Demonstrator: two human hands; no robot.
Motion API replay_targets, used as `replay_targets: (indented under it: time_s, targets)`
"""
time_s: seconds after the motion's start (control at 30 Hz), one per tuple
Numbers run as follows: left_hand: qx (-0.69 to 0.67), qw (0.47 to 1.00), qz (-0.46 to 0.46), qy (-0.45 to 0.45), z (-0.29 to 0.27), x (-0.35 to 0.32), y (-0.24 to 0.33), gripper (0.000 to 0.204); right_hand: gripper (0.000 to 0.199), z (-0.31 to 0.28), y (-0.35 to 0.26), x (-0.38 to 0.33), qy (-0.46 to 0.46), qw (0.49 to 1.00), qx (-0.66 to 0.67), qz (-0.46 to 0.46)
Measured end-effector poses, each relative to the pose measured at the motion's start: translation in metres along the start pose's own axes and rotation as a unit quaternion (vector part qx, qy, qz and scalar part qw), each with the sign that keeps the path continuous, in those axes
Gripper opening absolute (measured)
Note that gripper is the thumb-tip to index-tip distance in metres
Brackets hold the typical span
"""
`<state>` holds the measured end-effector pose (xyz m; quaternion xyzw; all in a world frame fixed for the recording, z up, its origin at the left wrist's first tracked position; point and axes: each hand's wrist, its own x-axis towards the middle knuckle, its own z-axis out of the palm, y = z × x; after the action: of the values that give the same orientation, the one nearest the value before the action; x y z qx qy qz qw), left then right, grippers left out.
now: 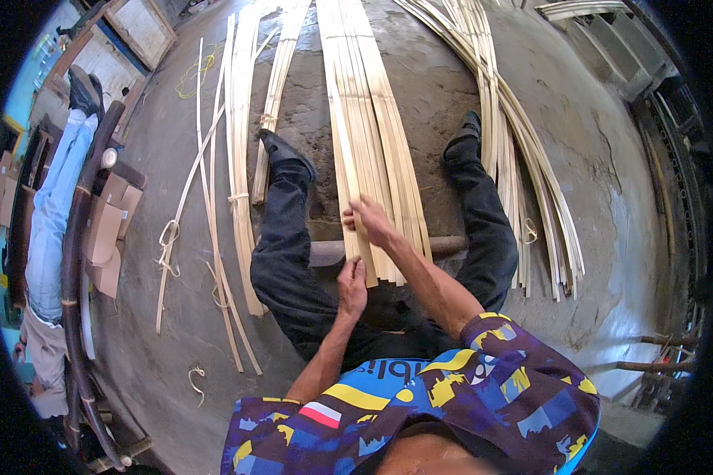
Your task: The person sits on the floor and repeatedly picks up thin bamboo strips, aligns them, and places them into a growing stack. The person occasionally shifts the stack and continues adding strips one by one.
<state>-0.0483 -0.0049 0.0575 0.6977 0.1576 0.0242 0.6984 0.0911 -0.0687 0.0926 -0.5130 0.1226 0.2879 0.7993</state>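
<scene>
Long, flat, pale bamboo strips (380, 119) lie side by side between my outstretched legs, their near ends resting over a dark round bar (325, 253). My right hand (372, 222) is closed on the leftmost bamboo strip (342, 150) a short way from its near end, the fingers curled round its left edge. Lower down, my left hand (352, 286) is closed at the end of that same strip, thumb up against it. Part of the left fingers is hidden behind the hand.
Tied bundles of strips (242, 158) lie left of my left leg, with loose thin strips beside them. More bundles (531, 150) spread beyond my right leg. At the far left are a person in light blue jeans (55, 182), a dark bamboo pole (71, 277) and a cardboard box (107, 229).
</scene>
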Motion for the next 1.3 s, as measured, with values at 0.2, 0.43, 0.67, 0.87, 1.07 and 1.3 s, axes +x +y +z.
replay_targets:
  time_s: [0.2, 0.43, 0.67, 0.87, 1.07, 1.3]
  targets:
    - [0.211, 0.973, 0.066, -0.068, 0.03, -0.003, -0.001, 0.039, 0.016, -0.017, -0.09, -0.022, 0.182, 0.927, -0.054, -0.324]
    - [0.539, 0.736, 0.268, -0.31, 0.102, 0.002, -0.032, 0.08, 0.018, -0.124, -0.087, -0.026, 0.187, 0.906, -0.225, -0.306]
    - [0.591, 0.702, 0.239, -0.317, 0.115, 0.012, -0.064, 0.069, 0.034, -0.197, -0.019, 0.006, 0.237, 0.925, -0.217, -0.202]
    - [0.599, 0.702, 0.256, -0.288, 0.117, 0.013, -0.062, 0.067, 0.037, -0.217, -0.002, 0.026, 0.243, 0.89, -0.349, -0.163]
    - [0.626, 0.68, 0.309, -0.224, 0.127, 0.013, -0.07, 0.071, 0.035, -0.192, -0.018, 0.032, 0.235, 0.866, -0.283, -0.337]
    - [0.635, 0.68, 0.25, -0.268, 0.128, 0.014, -0.069, 0.072, 0.019, -0.202, -0.001, 0.025, 0.226, 0.936, -0.233, -0.138]
